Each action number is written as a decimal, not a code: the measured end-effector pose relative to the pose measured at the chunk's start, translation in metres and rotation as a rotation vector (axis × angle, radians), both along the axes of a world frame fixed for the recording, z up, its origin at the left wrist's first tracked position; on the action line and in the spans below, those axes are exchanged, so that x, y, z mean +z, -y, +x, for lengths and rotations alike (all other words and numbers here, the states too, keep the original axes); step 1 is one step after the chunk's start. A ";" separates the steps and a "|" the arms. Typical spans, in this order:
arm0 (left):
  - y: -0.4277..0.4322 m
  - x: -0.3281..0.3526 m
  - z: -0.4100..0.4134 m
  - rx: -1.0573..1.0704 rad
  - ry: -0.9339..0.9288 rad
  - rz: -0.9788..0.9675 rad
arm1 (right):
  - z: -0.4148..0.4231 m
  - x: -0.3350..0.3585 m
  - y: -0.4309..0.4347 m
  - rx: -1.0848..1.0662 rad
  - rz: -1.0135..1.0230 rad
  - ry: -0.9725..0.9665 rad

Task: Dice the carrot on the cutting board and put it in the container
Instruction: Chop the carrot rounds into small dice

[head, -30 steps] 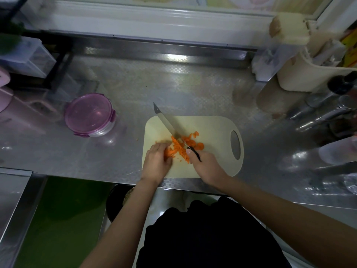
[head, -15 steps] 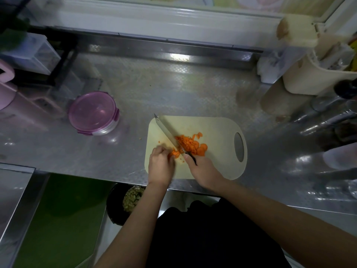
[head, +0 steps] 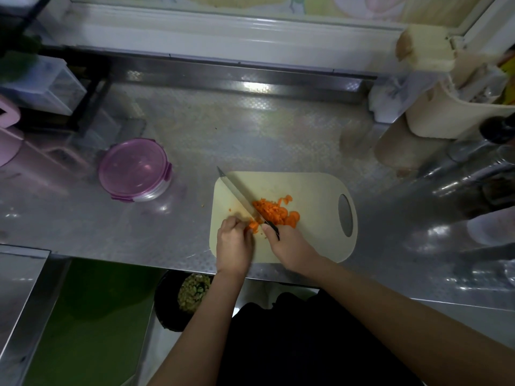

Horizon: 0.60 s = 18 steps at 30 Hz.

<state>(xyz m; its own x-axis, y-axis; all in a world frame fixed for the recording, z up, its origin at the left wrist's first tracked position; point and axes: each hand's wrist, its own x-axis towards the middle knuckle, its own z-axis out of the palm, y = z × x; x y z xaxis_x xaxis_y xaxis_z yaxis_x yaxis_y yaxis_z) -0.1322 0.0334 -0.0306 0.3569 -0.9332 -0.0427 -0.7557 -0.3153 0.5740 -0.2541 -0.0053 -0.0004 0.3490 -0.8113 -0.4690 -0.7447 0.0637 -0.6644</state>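
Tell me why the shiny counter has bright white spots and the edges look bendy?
Head view: the steel counter reflects light as glare patches, brightest by the back rail; the wide-angle lens bends straight edges near the corners; the dim scene leaves the carrot pieces slightly soft.

You are viewing a dim, underexposed scene. Overhead light is glaring in patches off the steel counter (head: 250, 135). Wide-angle distortion is bending the frame edges, and the far right edge is blurring.
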 end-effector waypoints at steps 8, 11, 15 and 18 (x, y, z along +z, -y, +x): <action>0.003 0.008 0.000 0.059 -0.077 0.079 | -0.001 0.013 0.011 -0.005 -0.035 0.056; 0.000 0.008 -0.001 0.061 -0.079 0.076 | -0.004 0.014 0.007 0.019 -0.036 0.071; -0.004 0.007 -0.002 0.062 -0.074 0.072 | -0.008 0.016 0.004 0.071 -0.025 0.010; -0.005 0.007 -0.002 0.048 -0.058 0.060 | -0.010 0.012 0.004 0.088 -0.020 -0.007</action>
